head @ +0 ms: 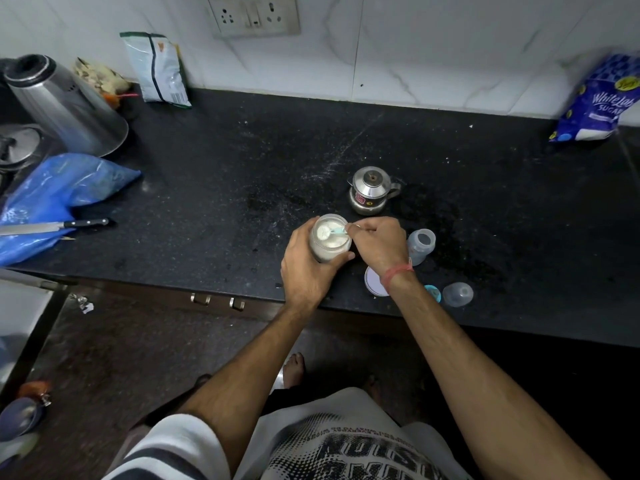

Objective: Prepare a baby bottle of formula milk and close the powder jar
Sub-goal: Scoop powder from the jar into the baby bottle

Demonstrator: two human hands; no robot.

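An open glass powder jar [328, 239] full of white powder stands on the black counter [221, 188]. My left hand [306, 263] wraps around its side. My right hand [379, 245] pinches the handle of a pale blue scoop [335, 231], whose bowl lies in the powder. The clear baby bottle [420, 244] stands open just right of my right hand. The jar's round lid [374, 282] lies flat near the counter edge, partly under my right wrist. A teal bottle ring [433, 292] and a clear bottle cap [458, 294] lie to its right.
A small steel pot with lid [370, 190] stands behind the jar. A knife [55, 226] rests on a blue plastic bag [52, 199] at the left, by a steel kettle [65, 105]. A snack packet [157, 69] and a sugar bag [597, 102] lean on the wall.
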